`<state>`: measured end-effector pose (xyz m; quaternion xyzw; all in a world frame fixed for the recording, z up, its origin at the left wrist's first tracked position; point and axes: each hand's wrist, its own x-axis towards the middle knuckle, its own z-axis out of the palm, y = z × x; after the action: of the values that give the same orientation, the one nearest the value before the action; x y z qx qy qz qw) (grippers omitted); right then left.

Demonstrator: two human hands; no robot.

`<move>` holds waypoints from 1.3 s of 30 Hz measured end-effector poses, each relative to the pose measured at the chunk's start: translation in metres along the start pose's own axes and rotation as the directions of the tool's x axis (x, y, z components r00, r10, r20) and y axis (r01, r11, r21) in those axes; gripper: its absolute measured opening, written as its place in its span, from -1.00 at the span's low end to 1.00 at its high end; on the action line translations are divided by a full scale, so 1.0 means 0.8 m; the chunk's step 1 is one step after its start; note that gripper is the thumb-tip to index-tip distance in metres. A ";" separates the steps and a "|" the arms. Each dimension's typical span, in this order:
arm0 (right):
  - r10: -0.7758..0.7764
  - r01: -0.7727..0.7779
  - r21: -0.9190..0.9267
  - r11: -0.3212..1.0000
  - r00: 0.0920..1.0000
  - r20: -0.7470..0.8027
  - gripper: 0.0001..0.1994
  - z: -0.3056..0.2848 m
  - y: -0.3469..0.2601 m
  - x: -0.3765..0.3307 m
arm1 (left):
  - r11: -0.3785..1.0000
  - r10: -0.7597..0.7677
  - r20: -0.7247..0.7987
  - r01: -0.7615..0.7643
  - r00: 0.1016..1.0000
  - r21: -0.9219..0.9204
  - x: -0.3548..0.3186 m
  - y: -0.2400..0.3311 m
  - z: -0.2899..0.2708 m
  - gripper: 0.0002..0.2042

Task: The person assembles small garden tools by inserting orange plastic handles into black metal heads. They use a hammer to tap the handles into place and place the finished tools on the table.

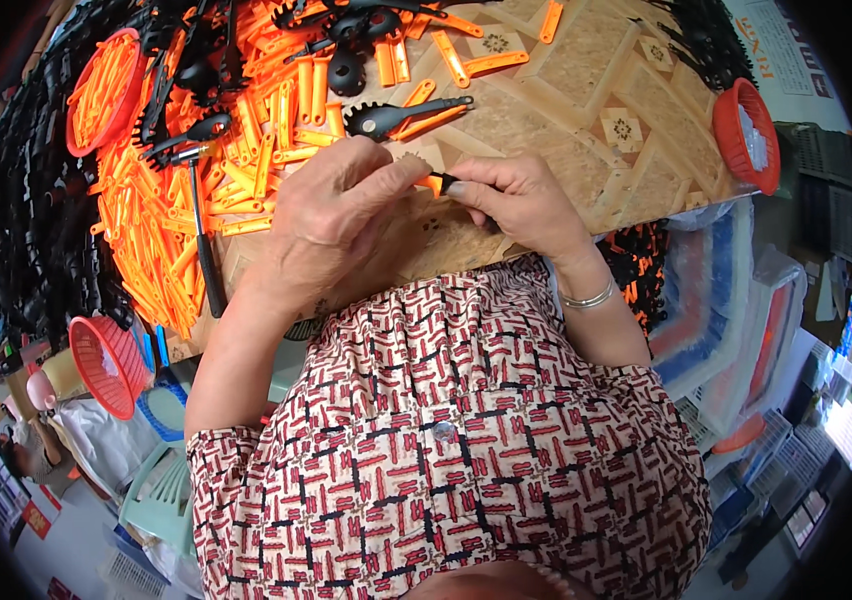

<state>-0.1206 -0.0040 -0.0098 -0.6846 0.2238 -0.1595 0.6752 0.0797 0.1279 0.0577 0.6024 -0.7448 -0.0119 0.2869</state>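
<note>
My left hand and my right hand meet over the patterned wooden tabletop. Between their fingertips they pinch a small orange and black plastic piece, most of it hidden by the fingers. Just beyond the hands lies a black toothed spoon with an orange handle. A heap of orange plastic handles spreads to the left of my left hand. A silver bangle sits on my right wrist.
A hammer lies among the orange handles. Black plastic spoons pile along the left edge. Red baskets stand at top left, lower left and right. Stacked bins sit at the right.
</note>
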 end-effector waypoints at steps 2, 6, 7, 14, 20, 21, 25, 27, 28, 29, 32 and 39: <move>-0.003 0.003 -0.052 0.999 1.000 0.008 -0.83 0.000 -0.003 0.000 | 0.996 0.051 -0.001 -0.051 0.999 0.069 -0.003 -0.003 0.004 -0.72; 0.014 -0.013 -0.038 0.999 1.000 0.022 -0.82 0.003 -0.005 0.001 | 0.997 0.056 -0.002 -0.056 0.998 0.055 -0.005 -0.003 0.008 -0.69; 0.018 -0.016 -0.051 0.999 1.000 0.023 -0.82 0.003 -0.005 0.001 | 0.997 0.060 0.003 -0.060 0.998 0.049 -0.004 -0.003 0.008 -0.69; -0.075 0.083 -0.226 0.971 0.996 0.042 -0.80 0.001 0.004 0.005 | 0.998 0.053 0.054 -0.055 0.997 0.025 -0.001 0.003 0.006 -0.67; -0.284 0.277 -0.380 0.883 0.958 0.040 -0.84 0.005 0.014 0.011 | 0.991 -0.085 0.091 0.075 0.992 0.109 -0.007 0.020 0.013 -0.71; -0.326 0.319 -0.459 0.829 0.943 0.068 -0.84 0.005 0.013 0.011 | 0.986 -0.110 0.111 0.094 0.988 0.139 -0.009 0.021 0.015 -0.71; -0.389 0.404 -0.548 0.732 0.909 0.151 -0.87 0.002 0.014 0.014 | 0.974 -0.148 0.103 0.127 0.984 0.190 -0.025 0.022 0.027 -0.70; -0.359 0.397 -0.435 0.808 0.918 0.170 -0.89 0.000 0.019 0.020 | 0.978 -0.127 0.085 0.111 0.988 0.175 -0.027 0.024 0.026 -0.70; -0.336 0.384 -0.345 0.856 0.922 0.192 -0.89 -0.007 0.018 0.025 | 0.981 -0.117 0.082 0.102 0.990 0.167 -0.023 0.027 0.024 -0.70; -0.315 0.364 -0.253 0.896 0.924 0.216 -0.89 -0.012 0.017 0.028 | 0.983 -0.106 0.079 0.092 0.991 0.159 -0.020 0.030 0.022 -0.70; -0.303 0.351 -0.241 0.905 0.928 0.217 -0.91 -0.019 0.013 0.020 | 0.988 -0.091 0.022 0.088 0.996 0.130 -0.026 0.029 0.034 -0.68; -0.563 0.180 -0.971 0.156 0.824 0.063 -0.82 -0.106 -0.018 -0.007 | 0.939 -0.331 -0.124 0.339 0.935 0.055 -0.009 -0.021 0.004 -0.65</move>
<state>-0.1685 -0.0737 0.0082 -0.9442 0.1985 -0.2625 0.0158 0.0942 0.1290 0.0458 0.7306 -0.6137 0.0017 0.2993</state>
